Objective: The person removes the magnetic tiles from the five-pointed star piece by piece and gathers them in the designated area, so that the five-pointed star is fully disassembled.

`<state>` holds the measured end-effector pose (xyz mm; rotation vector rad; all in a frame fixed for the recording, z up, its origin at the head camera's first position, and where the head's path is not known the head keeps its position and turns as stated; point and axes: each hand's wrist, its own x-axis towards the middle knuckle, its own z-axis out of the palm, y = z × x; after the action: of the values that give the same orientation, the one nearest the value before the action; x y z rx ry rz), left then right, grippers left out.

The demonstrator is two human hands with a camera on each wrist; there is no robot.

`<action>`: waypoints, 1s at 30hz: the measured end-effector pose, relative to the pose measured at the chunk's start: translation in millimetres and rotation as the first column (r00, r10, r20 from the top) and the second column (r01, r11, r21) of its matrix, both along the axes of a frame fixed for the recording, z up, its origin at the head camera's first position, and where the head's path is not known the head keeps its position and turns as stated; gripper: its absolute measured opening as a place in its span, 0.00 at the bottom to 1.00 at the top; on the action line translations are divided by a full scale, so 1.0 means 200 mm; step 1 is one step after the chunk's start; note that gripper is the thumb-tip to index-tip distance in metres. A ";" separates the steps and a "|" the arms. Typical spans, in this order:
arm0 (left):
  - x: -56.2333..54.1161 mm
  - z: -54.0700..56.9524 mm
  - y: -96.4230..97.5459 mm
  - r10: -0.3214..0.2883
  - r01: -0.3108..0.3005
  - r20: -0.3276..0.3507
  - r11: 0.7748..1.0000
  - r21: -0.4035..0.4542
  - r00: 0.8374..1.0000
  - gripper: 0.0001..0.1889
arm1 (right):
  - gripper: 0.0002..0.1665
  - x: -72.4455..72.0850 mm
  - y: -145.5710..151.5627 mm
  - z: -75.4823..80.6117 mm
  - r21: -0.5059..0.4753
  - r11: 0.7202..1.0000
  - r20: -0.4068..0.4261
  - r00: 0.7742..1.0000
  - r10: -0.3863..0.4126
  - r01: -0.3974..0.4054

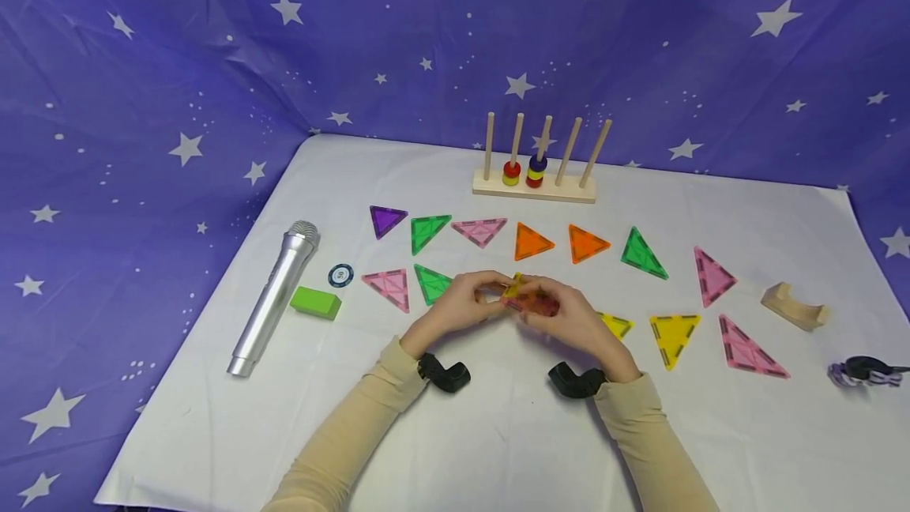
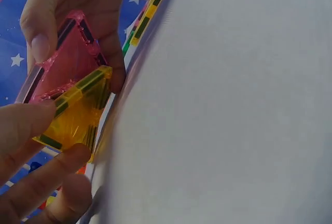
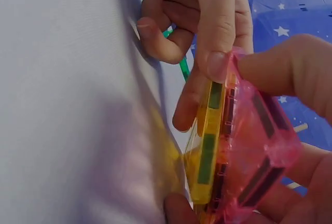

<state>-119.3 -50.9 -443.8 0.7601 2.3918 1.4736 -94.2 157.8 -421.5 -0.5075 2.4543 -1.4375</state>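
Observation:
Above the table, my left hand (image 1: 458, 305) pinches a translucent yellow triangular magnetic tile (image 2: 83, 111) between thumb and fingers. My right hand (image 1: 572, 318) holds pink triangular magnetic tiles (image 3: 257, 141), joined at an angle into a raised shape. In the right wrist view the yellow tile lies along an edge of the pink ones; whether it is fully attached I cannot tell. Fingers hide part of both pieces. A green tile (image 1: 430, 284) lies just beyond my left hand, and a flat yellow tile (image 1: 615, 325) is partly hidden by my right wrist.
Loose triangle tiles surround the hands, including an orange one (image 1: 532, 242) and a yellow one (image 1: 674, 338). A wooden peg stand (image 1: 533, 186) with rings stands behind. Left are a silver microphone (image 1: 273, 299), green block (image 1: 316, 303) and chip (image 1: 340, 275); right, a wooden piece (image 1: 795, 308).

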 end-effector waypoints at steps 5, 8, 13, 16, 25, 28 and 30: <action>0.01 -0.01 -0.03 0.032 -0.041 0.100 0.995 0.087 0.994 0.16 | 0.23 0.02 0.00 0.00 -0.039 0.998 -0.010 0.998 -0.055 0.054; 0.03 -0.02 -0.05 0.038 -0.062 0.173 0.989 0.136 0.984 0.16 | 0.25 0.05 -0.02 0.00 -0.099 0.982 0.048 0.986 -0.159 0.163; 0.07 0.03 -0.08 0.040 -0.082 0.228 0.980 0.181 0.973 0.16 | 0.28 0.11 -0.07 0.00 -0.281 0.917 0.167 0.955 -0.245 0.284; 0.10 0.09 -0.09 0.041 -0.088 0.240 0.979 0.186 0.970 0.16 | 0.31 0.13 -0.09 0.00 -0.340 0.880 0.222 0.938 -0.266 0.330; 0.13 0.15 -0.09 0.083 -0.134 0.256 0.973 0.190 0.963 0.16 | 0.33 0.15 -0.12 -0.01 -0.421 0.762 0.390 0.857 -0.337 0.491; 0.13 0.15 -0.09 0.110 -0.164 0.255 0.966 0.201 0.961 0.16 | 0.30 0.15 -0.11 -0.01 -0.403 0.771 0.405 0.852 -0.333 0.493; 0.13 0.15 -0.09 0.121 -0.176 0.251 0.962 0.210 0.960 0.16 | 0.29 0.14 -0.10 -0.01 -0.359 0.803 0.396 0.856 -0.332 0.476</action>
<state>-93.0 -68.6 -414.7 0.4239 2.1652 1.8139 -65.9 137.1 -424.5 0.2016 2.0444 -2.0898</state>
